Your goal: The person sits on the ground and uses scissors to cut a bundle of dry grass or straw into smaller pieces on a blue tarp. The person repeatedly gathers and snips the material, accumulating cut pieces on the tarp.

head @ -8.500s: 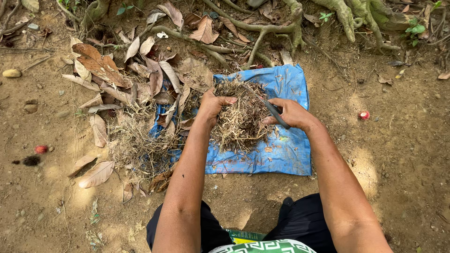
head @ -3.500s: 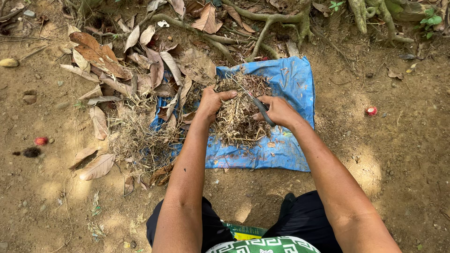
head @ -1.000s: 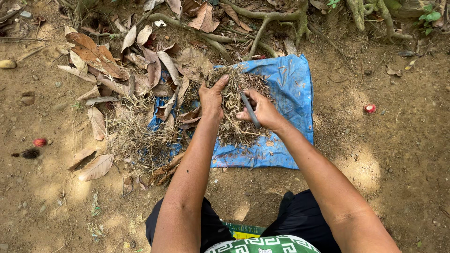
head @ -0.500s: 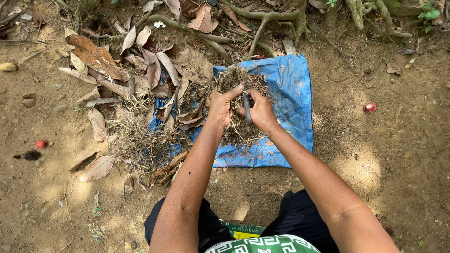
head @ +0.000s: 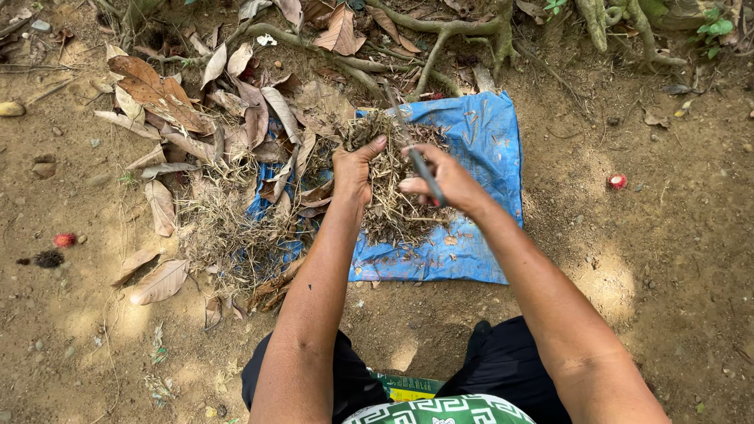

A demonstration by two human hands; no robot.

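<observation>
bare dirt ground (head: 667,259); tree roots (head: 440,31); dappled sunlight

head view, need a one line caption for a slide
Left hand grips a clump of dry grass over a blue sheet while the right hand holds a thin tool.

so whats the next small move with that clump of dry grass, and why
Probably lower the clump of dry grass back toward the blue tarp. Both hands are raised over it: the left hand grips the clump's side, and the right hand pinches a thin dark tool against it. Loose bits already lie on the tarp below, so anything shaken free should land there.
</observation>
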